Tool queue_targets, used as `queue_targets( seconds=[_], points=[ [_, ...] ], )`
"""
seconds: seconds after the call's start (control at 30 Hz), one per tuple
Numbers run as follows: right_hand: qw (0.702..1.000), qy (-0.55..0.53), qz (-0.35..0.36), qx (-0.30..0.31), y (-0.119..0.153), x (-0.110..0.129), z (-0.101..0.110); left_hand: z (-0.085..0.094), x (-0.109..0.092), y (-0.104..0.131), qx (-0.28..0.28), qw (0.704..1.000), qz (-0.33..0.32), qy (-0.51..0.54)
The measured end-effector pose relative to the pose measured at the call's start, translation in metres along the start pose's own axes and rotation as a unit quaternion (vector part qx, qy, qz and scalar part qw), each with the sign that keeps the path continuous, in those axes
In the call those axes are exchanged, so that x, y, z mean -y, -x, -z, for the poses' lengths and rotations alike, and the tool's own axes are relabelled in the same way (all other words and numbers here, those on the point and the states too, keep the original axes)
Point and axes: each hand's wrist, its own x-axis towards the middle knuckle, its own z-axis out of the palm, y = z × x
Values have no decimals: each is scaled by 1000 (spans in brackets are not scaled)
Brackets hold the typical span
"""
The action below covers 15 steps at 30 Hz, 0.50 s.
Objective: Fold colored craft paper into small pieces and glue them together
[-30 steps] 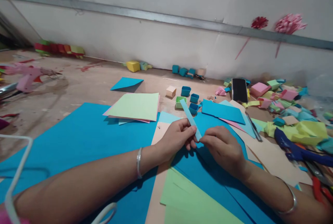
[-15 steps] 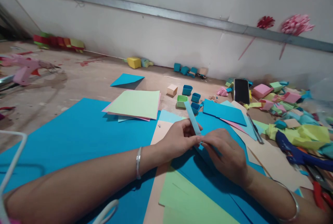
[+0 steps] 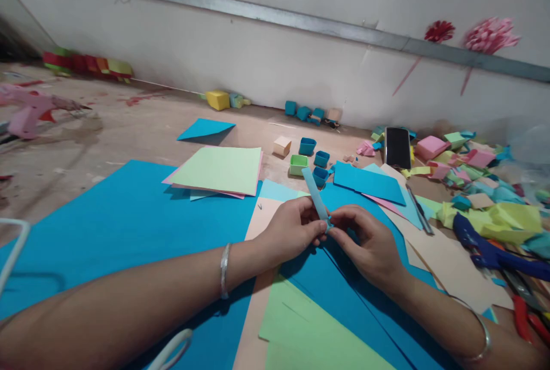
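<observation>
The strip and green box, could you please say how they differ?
The strip is pale blue, the green box light green. The strip is long and narrow, the green box squat and open-topped. The left hand holds the strip; the green box rests on the table.

left hand [image 3: 296, 229] has a flat silvery bangle [image 3: 224, 271] at the wrist, kinda shiny and a bit textured, bare left forearm [image 3: 141, 295] behind it, and well to the right of that bangle there's a thinner, rounder silvery hoop [image 3: 487, 337] sitting looser on the bare right forearm [image 3: 429, 301]
</observation>
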Motion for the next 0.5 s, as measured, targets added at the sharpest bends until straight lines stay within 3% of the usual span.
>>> queue_targets(
  seconds=[0.2, 0.33, 0.5],
  points=[
    [996, 41, 79, 17, -1, 3, 3, 1, 0, 1, -18, 1000, -18, -5],
    [995, 51, 84, 19, -2, 3, 3, 2, 1, 1, 1, 1000, -21, -4],
    [995, 36, 90, 21, -1, 3, 3, 1, 0, 2, -17, 1000, -15, -13]
  ],
)
